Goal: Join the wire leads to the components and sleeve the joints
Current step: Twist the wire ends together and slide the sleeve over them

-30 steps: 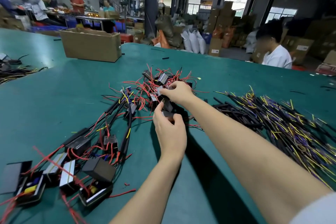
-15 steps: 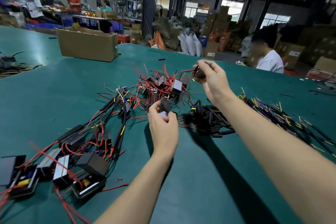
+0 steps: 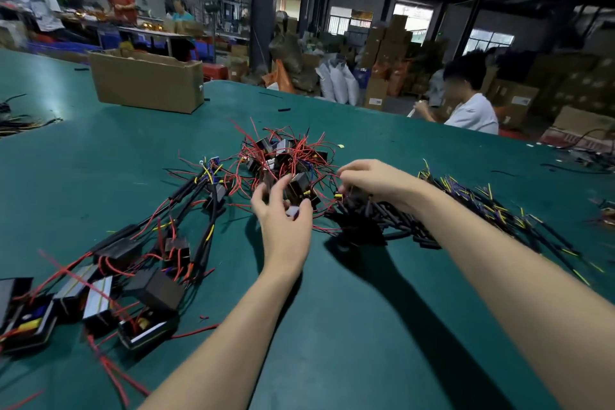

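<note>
My left hand holds a small black component with a pale face, its fingers loosely curled around it, just in front of a heap of black components with red wires. To the right, my right hand is palm down with its fingertips in a pile of black sleeves, next to a yellow wire tip. Whether those fingertips grip anything is hidden. Behind my right forearm lies a spread of black leads with yellow and purple ends.
Joined, sleeved assemblies with black boxes lie at the front left on the green table. A cardboard box stands at the back left. A person in white sits at the far right edge, with others working further back.
My right hand, raised with a small dark part half a second ago, has dropped onto the sleeve pile. My left hand has moved slightly forward with its component and its fingers have loosened.
</note>
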